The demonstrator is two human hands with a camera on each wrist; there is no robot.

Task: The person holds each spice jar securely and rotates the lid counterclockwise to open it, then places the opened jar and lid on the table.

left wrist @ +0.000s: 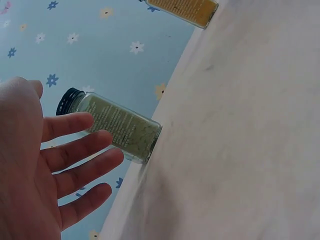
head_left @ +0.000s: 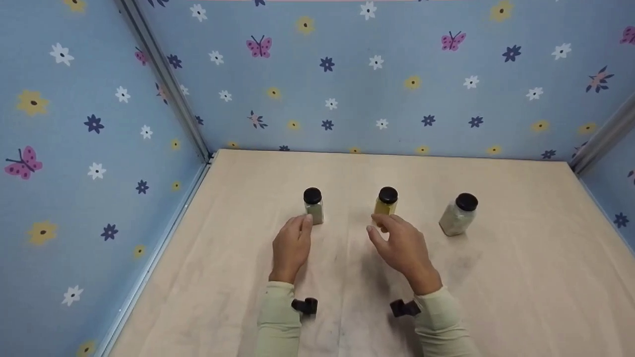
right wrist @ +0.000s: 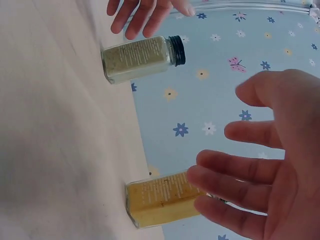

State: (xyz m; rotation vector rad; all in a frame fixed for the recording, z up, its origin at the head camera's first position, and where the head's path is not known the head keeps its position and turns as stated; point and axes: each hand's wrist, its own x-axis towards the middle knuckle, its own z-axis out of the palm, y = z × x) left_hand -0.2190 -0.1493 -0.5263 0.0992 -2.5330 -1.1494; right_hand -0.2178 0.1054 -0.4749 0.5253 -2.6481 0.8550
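Upright on the table stands a glass spice jar of green contents (head_left: pixel 314 214) with a black lid. My left hand (head_left: pixel 291 248) is just in front of it, and in the left wrist view the fingers are spread and extended beside the jar without gripping it. A second jar, with yellow contents (head_left: pixel 385 206), has my right hand (head_left: pixel 402 246) in front, partly covering its lower part. In the right wrist view the right fingers (right wrist: pixel 235 172) are loosely bent near the yellow jar (right wrist: pixel 165 200) and hold nothing. Whether any fingertip touches a jar I cannot tell.
Farther right stands a larger jar of pale greenish contents (head_left: pixel 455 218), also black-lidded. A beige cloth covers the table (head_left: pixel 238 297). Blue patterned panels (head_left: pixel 367 74) close off the back and sides, with a metal post (head_left: pixel 163 74) at the back left corner.
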